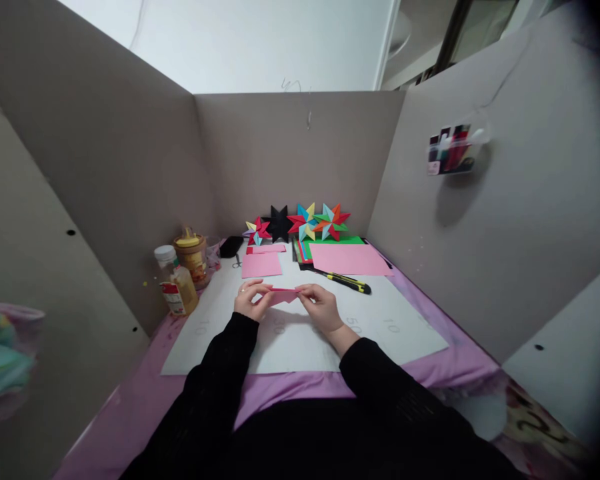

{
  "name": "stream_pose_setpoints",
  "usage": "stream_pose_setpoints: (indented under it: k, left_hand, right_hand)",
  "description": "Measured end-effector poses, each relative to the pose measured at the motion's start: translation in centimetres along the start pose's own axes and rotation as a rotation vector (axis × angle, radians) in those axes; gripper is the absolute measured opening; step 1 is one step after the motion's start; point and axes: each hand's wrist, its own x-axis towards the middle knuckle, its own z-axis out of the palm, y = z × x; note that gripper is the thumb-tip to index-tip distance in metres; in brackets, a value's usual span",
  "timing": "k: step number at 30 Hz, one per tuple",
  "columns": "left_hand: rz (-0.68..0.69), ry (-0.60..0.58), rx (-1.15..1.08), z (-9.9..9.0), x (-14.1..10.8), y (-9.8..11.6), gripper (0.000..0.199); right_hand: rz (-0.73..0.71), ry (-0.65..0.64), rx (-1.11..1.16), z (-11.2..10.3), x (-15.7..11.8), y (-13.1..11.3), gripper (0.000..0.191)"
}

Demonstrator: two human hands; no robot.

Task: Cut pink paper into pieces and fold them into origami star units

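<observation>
Between my two hands is a small folded piece of pink paper (pixel 283 296), held above a white board (pixel 210 353). My left hand (pixel 253 299) pinches its left end, and my right hand (pixel 322 307) pinches the right end. Just beyond my left hand lies a square of pink paper (pixel 262 265), with a narrow pink strip (pixel 266 249) behind it. A yellow and black utility knife (pixel 347 283) rests past my right hand, in front of a larger pink sheet (pixel 351 260) on a stack of coloured paper.
Several folded paper stars, one a black star (pixel 279 223), stand along the back panel. At the left are a glue bottle (pixel 177 283), a brown jar (pixel 192 257), a clear cup (pixel 213 252), scissors (pixel 237 261) and a black object (pixel 231 247). Grey panels (pixel 300 147) enclose the table.
</observation>
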Motion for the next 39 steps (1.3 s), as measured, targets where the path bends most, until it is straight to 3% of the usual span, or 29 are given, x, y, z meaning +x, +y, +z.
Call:
stream_pose_setpoints:
  k: [11,14,17,39]
  left_hand:
    - [-0.181,0.024,-0.044,-0.1,-0.4,0.6,0.013]
    - [-0.149,0.015,-0.048,0.0,-0.4,0.4,0.02]
    - [-0.112,0.011,-0.049,0.1,-0.4,0.1,0.014]
    - [-0.152,-0.002,-0.048,0.2,-0.3,-0.1,0.009]
  right_hand:
    - [0.157,0.048,0.123,0.3,0.4,-0.5,0.011]
    - [0.17,0.046,0.137,0.2,0.4,-0.6,0.012]
    - [0.171,0.051,0.147,0.3,0.4,-0.5,0.012]
    - [0.207,0.09,0.141,0.3,0.5,-0.4,0.016]
